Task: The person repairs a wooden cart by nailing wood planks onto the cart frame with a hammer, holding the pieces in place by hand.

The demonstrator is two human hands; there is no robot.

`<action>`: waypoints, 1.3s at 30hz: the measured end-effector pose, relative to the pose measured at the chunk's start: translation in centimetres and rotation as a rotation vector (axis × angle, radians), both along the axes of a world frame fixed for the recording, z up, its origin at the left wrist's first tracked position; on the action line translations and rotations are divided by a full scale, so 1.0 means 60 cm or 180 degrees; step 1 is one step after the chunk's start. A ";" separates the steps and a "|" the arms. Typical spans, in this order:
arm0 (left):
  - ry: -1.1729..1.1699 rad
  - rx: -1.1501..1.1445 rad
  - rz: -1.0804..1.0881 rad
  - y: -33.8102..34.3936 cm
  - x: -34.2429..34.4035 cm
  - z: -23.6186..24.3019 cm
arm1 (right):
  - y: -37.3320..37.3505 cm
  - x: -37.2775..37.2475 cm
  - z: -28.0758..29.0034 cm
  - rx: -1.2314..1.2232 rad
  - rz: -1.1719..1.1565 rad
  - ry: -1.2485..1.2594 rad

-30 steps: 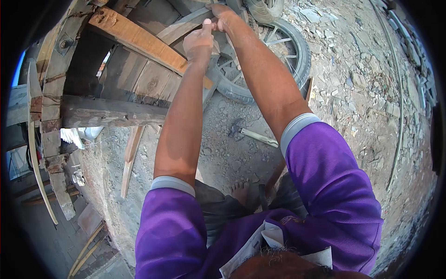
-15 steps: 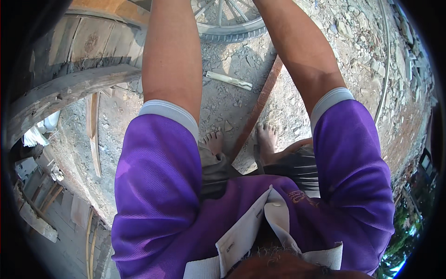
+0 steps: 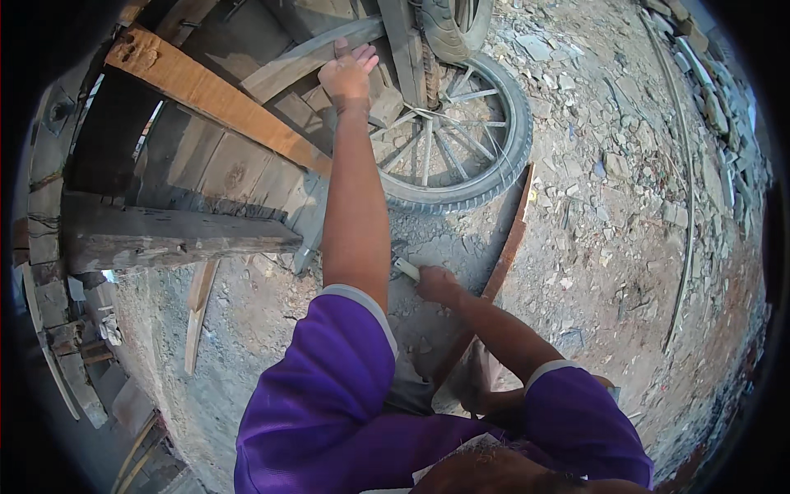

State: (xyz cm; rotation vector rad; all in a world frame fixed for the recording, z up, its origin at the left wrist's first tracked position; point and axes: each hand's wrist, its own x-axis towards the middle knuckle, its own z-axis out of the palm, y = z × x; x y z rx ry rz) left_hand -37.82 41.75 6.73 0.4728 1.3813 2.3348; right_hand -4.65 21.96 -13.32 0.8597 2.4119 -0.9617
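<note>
My left hand (image 3: 346, 76) reaches far forward, fingers apart, in front of a curved grey wooden piece (image 3: 309, 59). Whether it touches the wood I cannot tell. Lower down, my right hand (image 3: 438, 286) is closed round one end of a short pale stick (image 3: 406, 267) close to the ground. Ahead of it lies a spoked wheel (image 3: 451, 202) with a dark tyre. A long reddish-brown board (image 3: 504, 259) runs along the ground just right of my right hand.
An orange-brown plank (image 3: 218, 95) slants across the wooden structure at left, above a thick grey beam (image 3: 181, 237). A shoe (image 3: 444, 31) shows beyond the wheel. A narrow wooden strip (image 3: 197, 317) lies at left. Broken stones (image 3: 617, 165) cover the ground at right, beside a long thin pole (image 3: 685, 181).
The view has shifted forward and left, showing more of the wheel and timber. Both hands have come into view. The pale stick, earlier lying loose, is now in my right hand.
</note>
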 end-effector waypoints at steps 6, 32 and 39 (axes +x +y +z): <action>0.0091 -0.0090 0.0035 0.022 -0.004 -0.014 | 0.198 0.033 0.175 -0.1518 -0.0491 -0.0719; 0.0309 0.0456 0.0319 0.103 -0.069 -0.164 | 0.255 -0.205 0.529 0.0037 -0.1140 0.2464; 0.1556 -0.1187 0.1219 0.116 -0.019 -0.127 | 0.247 -0.235 0.582 0.0944 -0.1587 0.3782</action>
